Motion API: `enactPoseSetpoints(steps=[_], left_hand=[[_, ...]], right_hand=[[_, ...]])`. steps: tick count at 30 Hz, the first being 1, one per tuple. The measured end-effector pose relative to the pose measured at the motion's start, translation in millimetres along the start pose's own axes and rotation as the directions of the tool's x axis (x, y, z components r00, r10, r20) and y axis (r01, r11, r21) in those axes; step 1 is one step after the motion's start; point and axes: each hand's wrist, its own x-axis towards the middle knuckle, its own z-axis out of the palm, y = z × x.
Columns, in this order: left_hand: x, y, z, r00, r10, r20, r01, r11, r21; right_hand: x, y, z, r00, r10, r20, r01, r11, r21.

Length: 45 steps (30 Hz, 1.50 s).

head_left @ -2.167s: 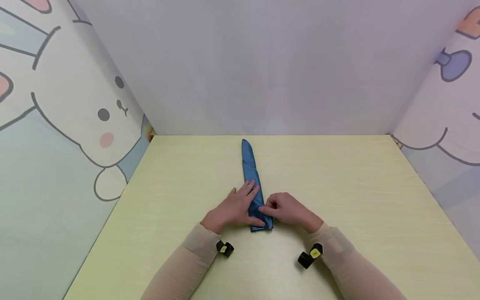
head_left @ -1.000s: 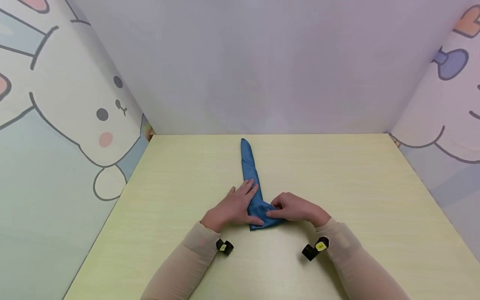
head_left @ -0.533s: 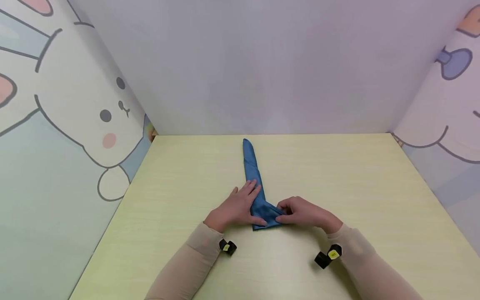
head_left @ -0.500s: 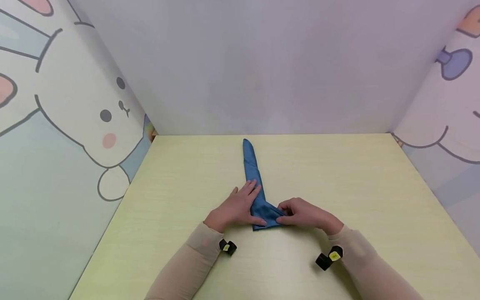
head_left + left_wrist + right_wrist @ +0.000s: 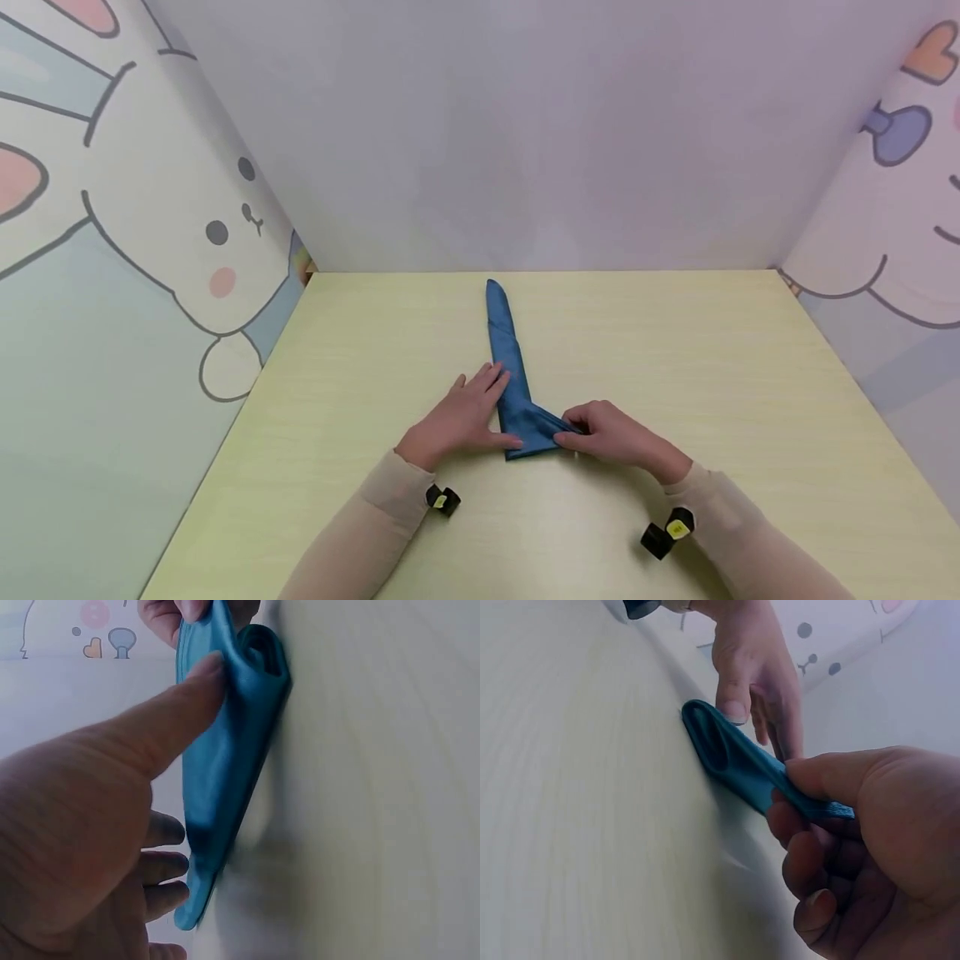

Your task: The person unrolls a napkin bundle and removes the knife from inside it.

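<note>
A shiny blue cloth (image 5: 512,358) lies folded into a long narrow strip on the table, its far end tapering to a rounded tip. Its near end is spread toward the right, and layered folds show there in both wrist views. My left hand (image 5: 461,417) rests along the strip's left side with straight fingers, the thumb (image 5: 191,697) touching the near part. Between thumb and curled fingers, my right hand (image 5: 615,433) pinches the near right corner, pulled out and slightly raised in the right wrist view (image 5: 810,799). Part of the corner is hidden inside that hand.
The pale wooden table (image 5: 675,350) runs back to a plain light wall (image 5: 525,133). Cartoon-printed panels (image 5: 150,208) stand on the left and right sides. A small black camera (image 5: 660,540) is strapped on each wrist.
My right hand has moved right and slightly toward me, drawing the cloth's near corner outward into a flare. Lately my left hand has shifted a little left, off the strip's middle.
</note>
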Motion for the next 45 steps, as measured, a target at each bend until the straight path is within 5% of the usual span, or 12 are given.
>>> enactPoseSetpoints(steps=[13, 18, 26, 35, 45], left_hand=[[-41.5, -4.1, -19.4, 1.000, 0.015, -0.015, -0.015, 1.000, 0.019], [-49.7, -0.6, -21.0, 0.992, 0.088, -0.087, -0.083, 0.995, 0.062], [-48.0, 4.5, -15.8, 0.947, 0.217, -0.237, -0.206, 0.976, 0.073], [-44.8, 3.2, -4.9, 0.943, 0.175, -0.284, -0.147, 0.982, 0.117], [-47.8, 1.8, 2.0, 0.938, 0.152, -0.312, -0.125, 0.987, 0.103]], right_hand=[[13.6, -20, 17, 0.999, -0.029, -0.037, 0.027, 0.998, -0.061], [22.8, -26, 23, 0.997, -0.052, -0.051, 0.047, 0.995, -0.090], [43.3, -41, 33, 0.992, -0.104, -0.078, 0.091, 0.984, -0.151], [61.3, -51, 39, 0.989, -0.117, -0.090, 0.099, 0.978, -0.184], [60.1, -51, 41, 0.989, -0.109, -0.095, 0.091, 0.980, -0.179]])
